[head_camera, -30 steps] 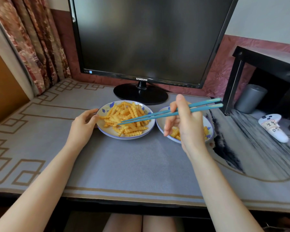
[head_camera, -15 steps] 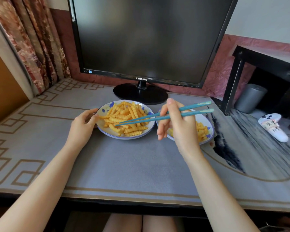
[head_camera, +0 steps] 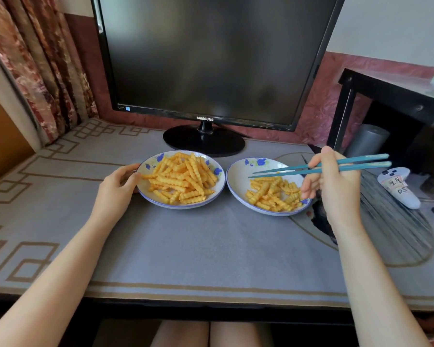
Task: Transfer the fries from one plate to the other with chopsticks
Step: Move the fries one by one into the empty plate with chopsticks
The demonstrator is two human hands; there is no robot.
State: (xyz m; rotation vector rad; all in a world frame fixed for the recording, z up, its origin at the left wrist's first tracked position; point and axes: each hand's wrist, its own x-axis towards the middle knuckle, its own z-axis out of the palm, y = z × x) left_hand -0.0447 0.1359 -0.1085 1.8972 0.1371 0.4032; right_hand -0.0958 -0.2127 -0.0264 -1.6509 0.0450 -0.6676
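Two white plates with blue flowers stand side by side on the grey table mat. The left plate (head_camera: 147, 194) is heaped with crinkle-cut fries (head_camera: 183, 179). My left hand (head_camera: 115, 191) grips its left rim. The right plate (head_camera: 238, 177) carries a smaller pile of fries (head_camera: 273, 194). My right hand (head_camera: 336, 186) hovers over that plate's right edge and holds a pair of teal chopsticks (head_camera: 298, 170). Their tips point left over the right plate, slightly apart, with no fry seen between them.
A black monitor (head_camera: 206, 58) on a round stand (head_camera: 203, 141) sits just behind the plates. To the right are a black shelf (head_camera: 386, 96), a grey cylinder (head_camera: 368, 141) and a white controller (head_camera: 398, 186). A patterned curtain (head_camera: 35, 71) hangs at the far left.
My right hand has moved right, carrying the chopstick tips from the left plate's fries to above the right plate. The left hand stays on the left plate's rim.
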